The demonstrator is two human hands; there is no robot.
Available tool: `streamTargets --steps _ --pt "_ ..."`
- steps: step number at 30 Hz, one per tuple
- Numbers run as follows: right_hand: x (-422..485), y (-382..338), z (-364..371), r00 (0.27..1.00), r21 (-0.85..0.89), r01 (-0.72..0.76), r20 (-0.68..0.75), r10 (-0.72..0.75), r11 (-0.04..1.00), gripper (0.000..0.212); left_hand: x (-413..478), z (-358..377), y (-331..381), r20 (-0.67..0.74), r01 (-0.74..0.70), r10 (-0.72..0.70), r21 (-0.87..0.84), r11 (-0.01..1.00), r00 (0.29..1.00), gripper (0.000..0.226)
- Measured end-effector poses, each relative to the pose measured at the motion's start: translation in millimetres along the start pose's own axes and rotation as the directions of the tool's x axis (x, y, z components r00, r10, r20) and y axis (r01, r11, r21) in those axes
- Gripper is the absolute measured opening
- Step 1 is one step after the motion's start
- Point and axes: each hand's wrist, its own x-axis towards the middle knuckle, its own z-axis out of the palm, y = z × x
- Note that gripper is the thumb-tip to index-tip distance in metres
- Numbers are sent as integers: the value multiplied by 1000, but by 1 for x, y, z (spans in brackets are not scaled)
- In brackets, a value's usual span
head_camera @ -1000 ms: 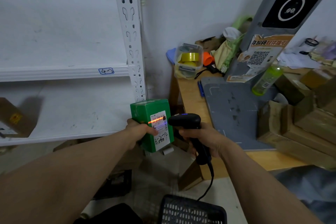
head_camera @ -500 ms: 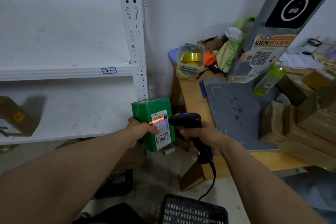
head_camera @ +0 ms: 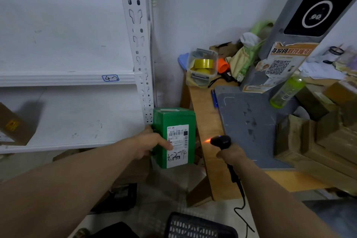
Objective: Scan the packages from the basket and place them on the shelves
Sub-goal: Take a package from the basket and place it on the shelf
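White metal shelving (head_camera: 67, 147) lay left of the left hand (head_camera: 152, 144), which gripped a green cardboard package (head_camera: 162, 120) by its left side, thumb on the white label. Held one-handed close against the shelf's upright post, the package could clip the post or slip on its way in. It stood upright just right of that hand. Further right, apart from it, the right hand (head_camera: 229, 154) clenched a black handheld scanner (head_camera: 221, 141) with its orange light glowing.

A single head-worn wide-angle view looks forward and down from close by, white shelves (head_camera: 58, 79) at frame left, table (head_camera: 207, 121) at right.
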Motion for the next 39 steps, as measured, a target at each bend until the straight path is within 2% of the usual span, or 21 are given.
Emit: streamTargets --steps 4,7,14,16,19,21,23,25,26,30,32,36,39 --pt "16 1 6 998 -38 -25 -63 22 999 21 3 6 11 48 -22 22 5 1000 999 71" --pt "22 5 13 996 -48 -77 -48 75 996 16 7 5 13 80 -39 36 31 999 996 71" --pt "14 2 10 985 -21 -146 -96 144 989 58 0 -1 17 82 -32 28 56 998 996 57" --pt "3 -13 4 985 -94 -117 -142 103 989 63 -4 -5 17 83 -37 34 43 998 996 57" --pt "-15 -37 -4 969 -257 -15 -242 -50 966 70 -11 -15 16 76 -43 40 35 998 996 61" --pt "-29 -58 -7 981 -227 107 -131 -139 968 63 -16 -25 14 57 -54 52 34 998 997 73" --pt "-52 -83 -5 977 -76 164 147 -151 984 60 -23 -36 13 44 -77 75 40 996 996 78" --pt "-80 -107 1 903 46 153 400 -158 987 63 -36 -49 15 47 -107 105 31 994 993 74" --pt "-93 -118 5 875 83 161 449 -182 983 65 -44 -57 16 47 -122 121 15 992 992 70" --pt "-133 -159 23 849 119 241 454 -269 963 71 -86 -100 17 86 -177 178 -9 984 980 46" --pt "-156 -182 32 832 107 291 462 -307 951 68 -112 -128 14 95 -218 217 6 976 972 43" --pt "-221 -240 50 785 84 379 499 -368 922 51 -183 -193 16 56 -323 322 14 946 945 53" --pt "-284 -297 60 711 56 467 570 -412 882 61 -253 -248 31 12 -454 454 57 889 891 77"
